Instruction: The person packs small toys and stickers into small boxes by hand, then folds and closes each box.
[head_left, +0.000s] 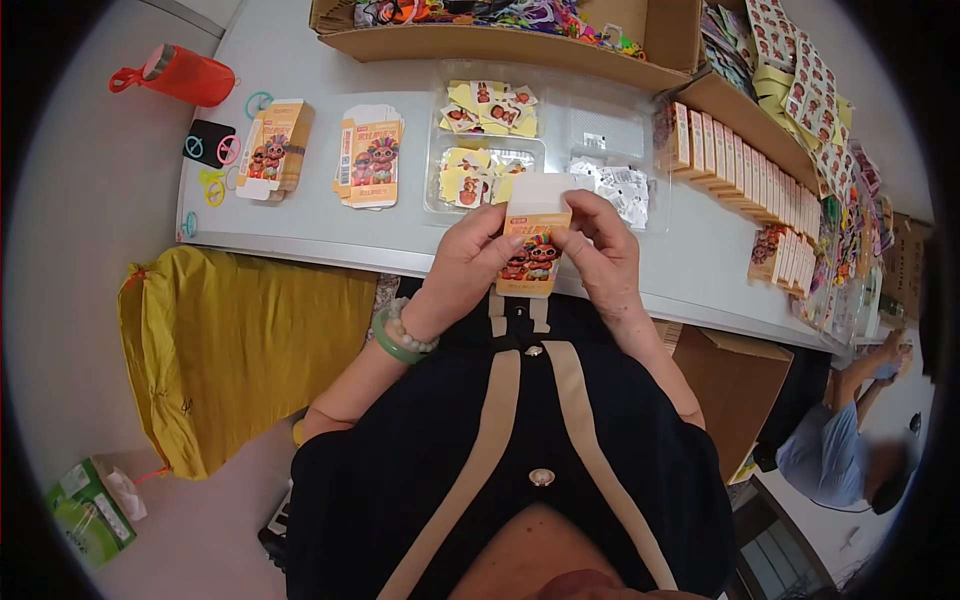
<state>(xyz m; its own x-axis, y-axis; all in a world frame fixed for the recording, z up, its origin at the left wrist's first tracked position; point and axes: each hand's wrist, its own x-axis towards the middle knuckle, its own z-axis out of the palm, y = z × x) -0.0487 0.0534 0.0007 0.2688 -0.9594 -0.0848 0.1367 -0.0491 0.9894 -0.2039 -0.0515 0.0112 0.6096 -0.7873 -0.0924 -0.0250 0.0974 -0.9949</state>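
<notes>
Between my two hands is a small printed carton (530, 262), orange and cream with cartoon figures, its white top flap standing up. My left hand (468, 255) grips the carton's left side, the thumb lying across its front. On the right edge, near the flap, the fingers and thumb of my right hand (600, 250) are closed. The carton is held over the table's front edge, close to my body. Just beyond it lies a clear plastic tray (437, 205) with stickers (470, 188) on yellow backing and small white labelled packets (622, 190).
Flat cartons (370, 160) and a banded carton stack (272, 150) lie left, near a red bottle (190, 76). Rows of filled-out cartons (740, 165) stand right. A cardboard box (500, 42) of colourful items is behind. A yellow bag (240, 350) hangs below; another person (830, 450) sits right.
</notes>
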